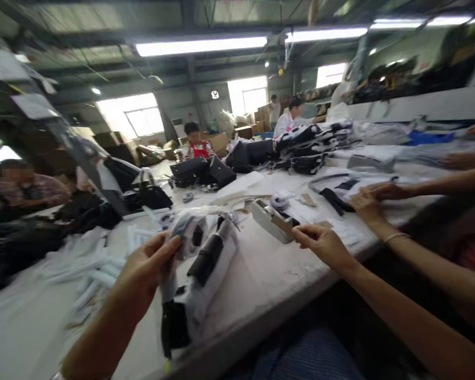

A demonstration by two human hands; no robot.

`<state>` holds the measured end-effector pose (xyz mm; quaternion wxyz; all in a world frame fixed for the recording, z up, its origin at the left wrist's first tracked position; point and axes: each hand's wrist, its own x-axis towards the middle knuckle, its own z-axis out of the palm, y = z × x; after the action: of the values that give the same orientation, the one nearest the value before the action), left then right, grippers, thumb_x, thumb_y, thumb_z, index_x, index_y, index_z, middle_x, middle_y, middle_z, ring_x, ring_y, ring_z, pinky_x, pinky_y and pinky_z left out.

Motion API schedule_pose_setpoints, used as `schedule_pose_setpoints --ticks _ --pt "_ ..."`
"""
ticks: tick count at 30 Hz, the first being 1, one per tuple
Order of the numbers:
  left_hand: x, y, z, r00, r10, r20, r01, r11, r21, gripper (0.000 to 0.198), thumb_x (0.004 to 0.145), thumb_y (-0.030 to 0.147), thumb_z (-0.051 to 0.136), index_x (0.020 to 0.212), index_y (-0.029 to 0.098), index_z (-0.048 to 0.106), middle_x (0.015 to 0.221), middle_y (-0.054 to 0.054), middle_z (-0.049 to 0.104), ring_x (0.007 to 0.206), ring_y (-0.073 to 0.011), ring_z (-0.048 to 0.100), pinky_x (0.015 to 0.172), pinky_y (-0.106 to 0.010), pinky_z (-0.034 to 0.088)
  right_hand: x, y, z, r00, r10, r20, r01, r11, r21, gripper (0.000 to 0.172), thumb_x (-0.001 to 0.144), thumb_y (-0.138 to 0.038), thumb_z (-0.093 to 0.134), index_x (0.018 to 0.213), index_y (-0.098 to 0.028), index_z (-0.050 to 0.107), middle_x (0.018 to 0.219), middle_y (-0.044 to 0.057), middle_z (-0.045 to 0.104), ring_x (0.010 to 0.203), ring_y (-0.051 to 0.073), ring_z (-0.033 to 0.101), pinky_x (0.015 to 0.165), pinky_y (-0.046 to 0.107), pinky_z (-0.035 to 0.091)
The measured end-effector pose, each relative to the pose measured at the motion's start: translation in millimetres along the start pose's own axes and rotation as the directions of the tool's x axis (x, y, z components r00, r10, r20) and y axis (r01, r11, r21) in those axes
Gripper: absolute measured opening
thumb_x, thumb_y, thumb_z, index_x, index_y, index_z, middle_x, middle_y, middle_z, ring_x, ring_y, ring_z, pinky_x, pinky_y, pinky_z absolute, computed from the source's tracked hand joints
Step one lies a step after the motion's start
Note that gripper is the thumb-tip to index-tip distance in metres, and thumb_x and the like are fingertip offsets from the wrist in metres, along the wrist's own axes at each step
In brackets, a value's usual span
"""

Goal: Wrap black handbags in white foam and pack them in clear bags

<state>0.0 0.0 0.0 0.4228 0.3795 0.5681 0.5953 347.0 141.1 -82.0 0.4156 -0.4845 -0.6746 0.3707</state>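
Note:
My left hand (148, 272) is closed on a clear plastic bag (190, 237) with a small dark piece inside, held just above the white table (261, 285). Under and beside it lie a black strap-like part (206, 258) on white wrapping and another black piece (174, 327) near the table's front edge. My right hand (320, 243) reaches out to a small open white box (271, 219); its fingers are curled at the box's near end, touching it.
A co-worker's hands (370, 203) and forearms work on black straps at the right. Black bags (206, 171) are piled at mid table and further back. White wrappers lie heaped at left. Other people sit at the far side.

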Motion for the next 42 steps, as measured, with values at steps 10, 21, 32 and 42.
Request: schedule_pose_setpoints --ticks 10,21,32,42 --pt "-13 7 7.3 0.995 0.092 0.035 -0.095 0.99 0.105 0.037 0.075 0.046 0.079 0.1 0.019 0.073 0.083 0.0 0.071 0.07 -0.0089 0.058 0.061 -0.016 0.041 -3 -96 103 0.891 -0.352 0.287 0.297 0.929 0.219 0.031 0.086 -0.047 0.065 0.087 -0.019 0.078 0.072 0.002 0.068 0.062 0.013 0.056 0.054 0.024 0.04" --pt "-22 12 9.2 0.981 0.182 0.071 -0.195 0.942 0.273 0.048 0.078 0.049 0.075 0.114 0.018 0.069 0.099 -0.006 0.075 0.096 -0.0223 0.067 0.077 -0.027 0.049 4 -133 140 0.767 -0.201 0.61 -0.328 0.693 0.642 0.024 0.071 -0.037 0.08 0.085 -0.018 0.077 0.085 0.002 0.07 0.075 0.012 0.06 0.068 0.022 0.047" --pt "-20 6 13.8 0.915 0.365 0.171 -0.403 0.81 0.425 0.036 0.086 0.042 0.068 0.115 0.022 0.068 0.112 -0.007 0.074 0.106 -0.0251 0.067 0.096 -0.037 0.049 -6 -153 129 0.797 -0.025 0.603 -0.407 0.715 0.568 0.037 0.073 -0.051 0.079 0.095 -0.022 0.076 0.095 0.002 0.073 0.09 0.015 0.063 0.08 0.027 0.044" --pt "-15 -4 27.7 0.967 0.189 0.171 -0.165 0.976 -0.145 0.066 0.076 0.032 0.08 0.136 0.022 0.055 0.131 -0.011 0.066 0.116 -0.0258 0.065 0.097 -0.032 0.051 -3 -145 124 0.832 0.009 0.555 -0.377 0.743 0.553 0.036 0.071 -0.049 0.083 0.092 -0.021 0.075 0.089 0.001 0.072 0.082 0.013 0.061 0.071 0.024 0.042"
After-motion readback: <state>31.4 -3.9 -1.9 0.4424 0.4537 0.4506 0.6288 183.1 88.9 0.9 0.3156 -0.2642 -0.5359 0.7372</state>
